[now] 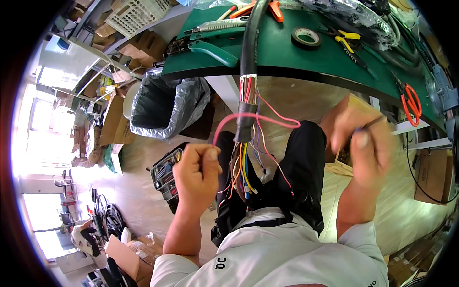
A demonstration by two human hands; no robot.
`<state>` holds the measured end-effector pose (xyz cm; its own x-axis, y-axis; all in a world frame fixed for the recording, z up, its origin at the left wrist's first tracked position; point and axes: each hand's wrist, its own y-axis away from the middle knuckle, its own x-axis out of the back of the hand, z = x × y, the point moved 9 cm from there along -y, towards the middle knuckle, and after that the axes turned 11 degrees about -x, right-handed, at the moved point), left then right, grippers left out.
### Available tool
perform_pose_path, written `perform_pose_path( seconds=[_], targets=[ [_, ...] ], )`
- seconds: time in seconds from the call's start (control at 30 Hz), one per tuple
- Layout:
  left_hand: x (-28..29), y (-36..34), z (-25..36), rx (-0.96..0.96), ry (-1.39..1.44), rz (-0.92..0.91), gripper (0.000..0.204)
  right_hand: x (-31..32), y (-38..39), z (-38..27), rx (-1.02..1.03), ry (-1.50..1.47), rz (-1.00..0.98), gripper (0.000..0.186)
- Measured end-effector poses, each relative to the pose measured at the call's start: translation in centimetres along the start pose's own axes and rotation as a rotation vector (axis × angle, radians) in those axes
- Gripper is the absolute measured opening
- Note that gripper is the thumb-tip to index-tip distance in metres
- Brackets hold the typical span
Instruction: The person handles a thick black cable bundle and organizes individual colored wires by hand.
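A thick black cable point(250, 52) hangs over the table's front edge, its jacket ending in exposed red and white wires. A dark sleeve point(246, 115) wraps the bundle lower down. Below it fan out several loose wires point(245, 165) in yellow, orange, brown and other colours, some with small end pieces. My left hand point(197, 170) is closed on a pink wire point(267, 118), which loops across in front of the sleeve. Off to the right, my right hand point(366, 143) is raised, blurred, thumb and fingers pinched around a thin dark piece that I cannot make out.
The green table point(277, 52) carries a utility knife point(222, 25), a green-handled tool point(213, 51), black tape point(306, 37), yellow-handled pliers point(346, 40) and red-handled scissors point(410, 103). A lined bin point(167, 107), a toolbox point(165, 177) and a wooden box point(340, 165) stand on the floor.
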<state>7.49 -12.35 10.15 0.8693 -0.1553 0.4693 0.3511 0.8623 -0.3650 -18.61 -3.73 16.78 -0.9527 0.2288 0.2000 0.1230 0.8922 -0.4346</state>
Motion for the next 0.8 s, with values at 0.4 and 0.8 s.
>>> perform_pose_path(
  seconds=[0.4, 0.8],
  targets=[
    [0.1, 2.9, -0.5, 0.067, 0.082, 0.040, 0.018, 0.8, -8.2, 2.4, 0.369, 0.730, 0.518, 0.021],
    [-5.3, 3.8, 2.6, -0.262, -0.101, -0.091, 0.015, -10.7, 3.4, 4.5, -0.243, -0.176, 0.001, 0.014]
  ],
)
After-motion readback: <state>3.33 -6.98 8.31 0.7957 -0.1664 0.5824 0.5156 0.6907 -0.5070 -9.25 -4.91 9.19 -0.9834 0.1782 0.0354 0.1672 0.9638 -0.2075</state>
